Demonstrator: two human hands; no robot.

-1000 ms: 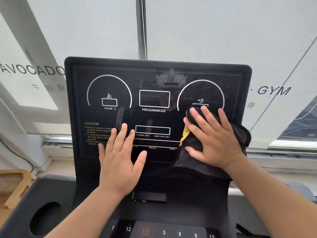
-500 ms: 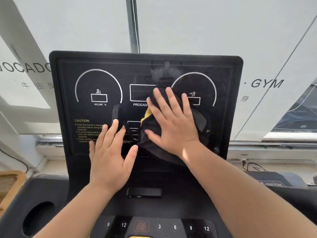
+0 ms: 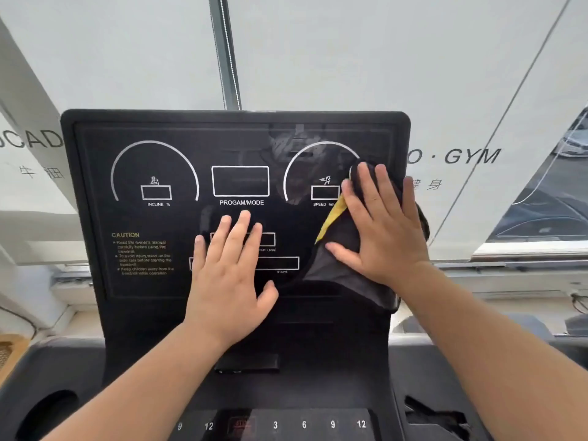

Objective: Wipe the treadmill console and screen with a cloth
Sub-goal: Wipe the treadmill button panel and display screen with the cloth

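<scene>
- right hand [image 3: 380, 224]: flat, fingers spread wide, palm pressing the cloth [image 3: 342, 265] against the screen [image 3: 178, 154]. Not a pinch or a grasp, just pinned under the palm.
- cloth: dark with a yellow edge showing at its left side, bunched under the hand, loose tail hanging down past the panel's lower right. Sits on the right part of the screen, covering the right side of the SPEED dial [image 3: 321, 173] and reaching the right bezel.
- left hand [image 3: 229, 275]: bare, open flat, fingers a bit apart, resting on the lower centre readout boxes below PROGAM/MODE. Holds nothing; looks like bracing.
- key relation: unwiped-looking area lies left of the right hand: centre window, INCLINE dial [image 3: 156, 173], CAUTION text [image 3: 143, 254]. The screen's long axis runs left-right, so my read is the next stroke is a sideways sweep leftward.
- left hand is in that path and is nearer the left half; it would need to lift or shift.
- console [image 3: 286, 424] button row (3, 6, 9, 12) is below both hands, nearest the wrists. Judged not yet being wiped.
- risk: dangling tail dragging over buttons.
</scene>
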